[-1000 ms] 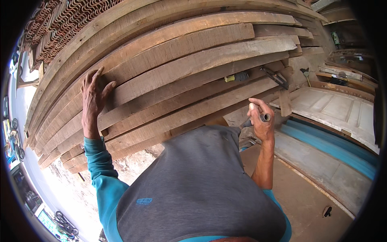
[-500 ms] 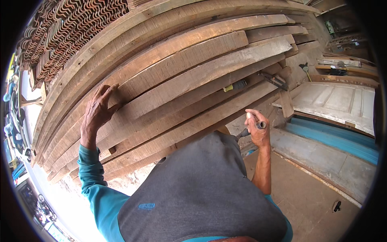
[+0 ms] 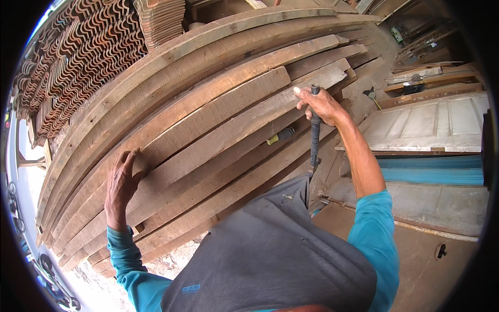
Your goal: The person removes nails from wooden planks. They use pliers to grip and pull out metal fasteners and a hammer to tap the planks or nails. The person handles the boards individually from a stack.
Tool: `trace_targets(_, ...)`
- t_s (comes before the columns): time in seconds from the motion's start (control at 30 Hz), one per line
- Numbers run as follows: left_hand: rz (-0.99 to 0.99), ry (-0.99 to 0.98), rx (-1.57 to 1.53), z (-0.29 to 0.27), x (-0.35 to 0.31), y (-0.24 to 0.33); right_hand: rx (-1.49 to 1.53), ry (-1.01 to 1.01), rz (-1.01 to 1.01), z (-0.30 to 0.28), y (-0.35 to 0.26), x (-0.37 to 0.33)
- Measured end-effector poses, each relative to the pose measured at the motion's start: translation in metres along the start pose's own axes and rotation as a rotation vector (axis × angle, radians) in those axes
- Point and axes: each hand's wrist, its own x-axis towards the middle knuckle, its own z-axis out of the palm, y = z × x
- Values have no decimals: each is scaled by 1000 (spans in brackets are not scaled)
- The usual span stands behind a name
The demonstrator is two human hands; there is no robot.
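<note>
Head view. A stack of long rough planks [image 3: 208, 125] lay across the frame, bowed by the lens. The left hand [image 3: 122, 184] rested flat on one plank, fingers spread and slightly curled over its upper edge, gripping nothing. The right hand [image 3: 321, 104] was raised against the plank ends and closed around the top of a dark rod-like tool [image 3: 314, 135], which hung straight down from the fist. The two hands were well apart.

Roof tiles [image 3: 88, 57] were stacked behind the planks at upper left. A yellow-and-black handle [image 3: 280, 136] lay wedged between planks, just left of the tool. A pale panelled door [image 3: 436, 122] lay flat at right, with blue sheeting [image 3: 431, 171] below it.

The person's grey shirt [image 3: 270, 255] blocked the lower planks and the floor beneath. The tool's lower tip met the shirt edge and could not be made out. The far clutter at upper right was too small to identify.
</note>
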Motion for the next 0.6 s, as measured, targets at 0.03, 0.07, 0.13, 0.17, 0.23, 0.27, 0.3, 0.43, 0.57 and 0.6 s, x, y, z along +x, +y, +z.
trace_targets(0.03, 4, 48, -7, 3, -3, 0, -4, 1, -6, -6, -5, 12)
trace_targets(0.07, -24, 102, -31, 7, -7, 1, -35, -78, 16, -10, -7, 26)
trace_targets(0.13, -48, 203, -6, 15, -15, 4, -97, -170, 61, -13, -18, 47)
trace_targets(0.17, -87, 297, 17, 19, -24, 4, -109, -191, 55, -10, -27, 58)
trace_targets(0.23, -200, 298, 4, 35, -29, 1, -200, -227, 97, -4, -45, 79)
trace_targets(0.27, -206, 340, 24, 40, -31, 1, -201, -189, 121, 9, -65, 78)
trace_targets(0.3, -206, 383, 52, 41, -31, 1, -155, -155, 96, 14, -72, 79)
trace_targets(0.43, -185, 420, 9, 48, -14, 2, 109, 76, -66, 9, -38, 61)
trace_targets(0.57, -216, 416, 0, 51, -15, -2, -172, 291, -108, 35, -39, 3)
trace_targets(0.6, -251, 427, 26, 52, -29, -6, -310, 299, -111, 52, -50, -7)
